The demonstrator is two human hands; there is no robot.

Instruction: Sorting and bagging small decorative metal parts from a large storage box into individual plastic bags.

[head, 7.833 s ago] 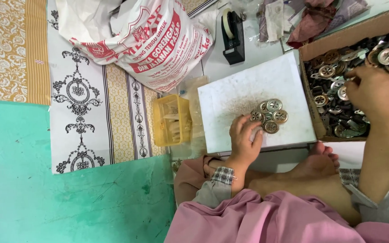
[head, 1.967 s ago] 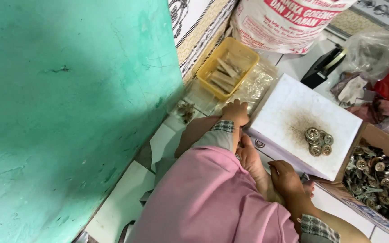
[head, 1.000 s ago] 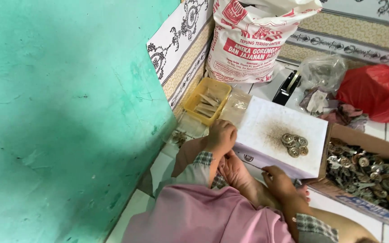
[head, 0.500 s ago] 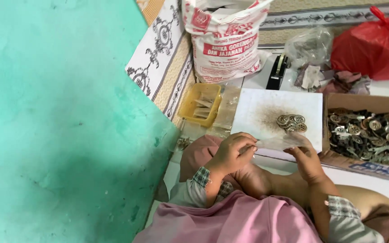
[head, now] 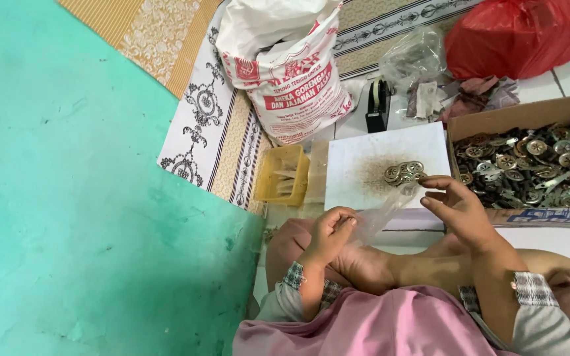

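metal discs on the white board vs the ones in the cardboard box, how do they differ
The metal discs on the white board form one small cluster; those in the cardboard box are a large heap mixed with loose strips. The board's cluster sits beside the right hand; the box's heap lies farther off. Both are round, silvery, patterned pieces.

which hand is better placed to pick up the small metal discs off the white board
Probably the right hand: its fingertips sit beside the metal discs on the white board. The left hand is nearer the body, pinching the clear plastic bag.
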